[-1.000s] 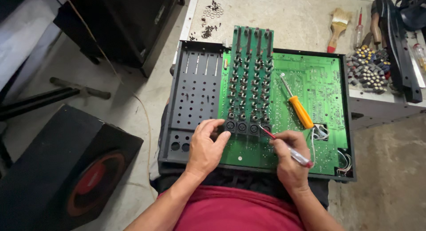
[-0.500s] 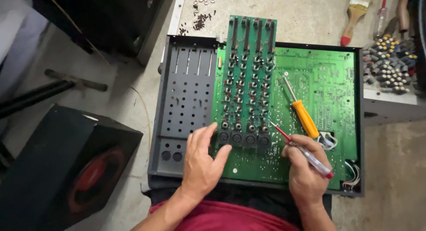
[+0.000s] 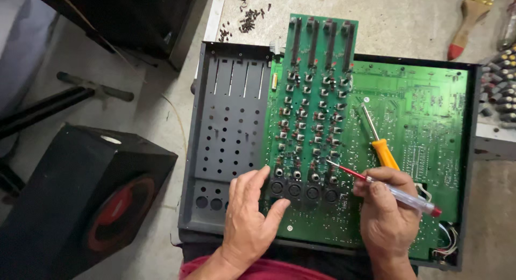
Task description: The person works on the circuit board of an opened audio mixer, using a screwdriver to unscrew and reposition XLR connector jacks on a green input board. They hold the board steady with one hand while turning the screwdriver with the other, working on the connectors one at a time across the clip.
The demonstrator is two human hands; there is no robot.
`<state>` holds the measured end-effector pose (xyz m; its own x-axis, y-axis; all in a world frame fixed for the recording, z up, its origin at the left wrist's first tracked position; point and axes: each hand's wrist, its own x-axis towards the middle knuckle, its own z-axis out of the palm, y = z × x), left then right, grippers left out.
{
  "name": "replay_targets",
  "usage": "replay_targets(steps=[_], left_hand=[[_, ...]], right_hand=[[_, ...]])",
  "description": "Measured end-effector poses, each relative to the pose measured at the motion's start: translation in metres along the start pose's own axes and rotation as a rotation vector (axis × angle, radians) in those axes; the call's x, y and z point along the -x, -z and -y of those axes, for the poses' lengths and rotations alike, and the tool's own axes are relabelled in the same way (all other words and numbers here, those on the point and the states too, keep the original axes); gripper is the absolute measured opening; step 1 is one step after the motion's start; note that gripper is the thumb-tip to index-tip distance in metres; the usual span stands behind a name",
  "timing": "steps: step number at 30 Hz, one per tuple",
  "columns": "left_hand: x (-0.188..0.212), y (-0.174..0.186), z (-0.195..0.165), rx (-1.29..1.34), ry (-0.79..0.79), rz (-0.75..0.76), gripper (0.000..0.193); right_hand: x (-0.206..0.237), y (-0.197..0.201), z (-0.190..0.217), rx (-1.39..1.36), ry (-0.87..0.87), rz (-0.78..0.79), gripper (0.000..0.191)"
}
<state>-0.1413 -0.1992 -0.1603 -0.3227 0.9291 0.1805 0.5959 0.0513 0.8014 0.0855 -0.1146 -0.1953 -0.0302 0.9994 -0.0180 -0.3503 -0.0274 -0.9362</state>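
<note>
I look down on a rough grey concrete surface [image 3: 398,27], dusty, with a scatter of small dark screws [image 3: 248,19] on it just beyond the far-left corner of the black metal chassis [image 3: 226,124], my landmark. The chassis is a shallow rectangular tray, its left panel punched with round holes and long slots. Inside it lies a glossy green circuit board [image 3: 424,113]; a narrower green board [image 3: 314,108], studded with rows of small grey components and four black slide tracks, lies over the chassis middle and sticks out past its far edge. An orange-handled screwdriver [image 3: 382,148] rests loose on the board, right of the narrow one. My left hand [image 3: 250,215] lies open, fingers spread flat at the near edge of the chassis, fingertips touching the row of black sockets. My right hand [image 3: 388,213] is closed around a clear-handled red-shafted screwdriver [image 3: 376,184], tip down on the narrow board near its near-right corner. Left of the chassis sits a black speaker box [image 3: 80,205] with a red ring. Far right of it, a paintbrush [image 3: 468,27] and a cluster of grey knobs [image 3: 500,92] are cut off by the frame. Wires [image 3: 446,242] at the near-right corner are hard to make out.
</note>
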Motion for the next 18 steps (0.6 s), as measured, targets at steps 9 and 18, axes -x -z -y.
replay_targets(steps=[9,18], left_hand=[[-0.004,-0.001,0.004,0.040,0.055,0.024,0.068],[-0.002,-0.005,0.005,0.029,0.064,0.044,0.070]], right_hand=[[-0.006,0.003,0.000,-0.022,0.023,-0.032,0.025],[-0.012,0.016,0.003,0.248,-0.054,-0.003,0.024]])
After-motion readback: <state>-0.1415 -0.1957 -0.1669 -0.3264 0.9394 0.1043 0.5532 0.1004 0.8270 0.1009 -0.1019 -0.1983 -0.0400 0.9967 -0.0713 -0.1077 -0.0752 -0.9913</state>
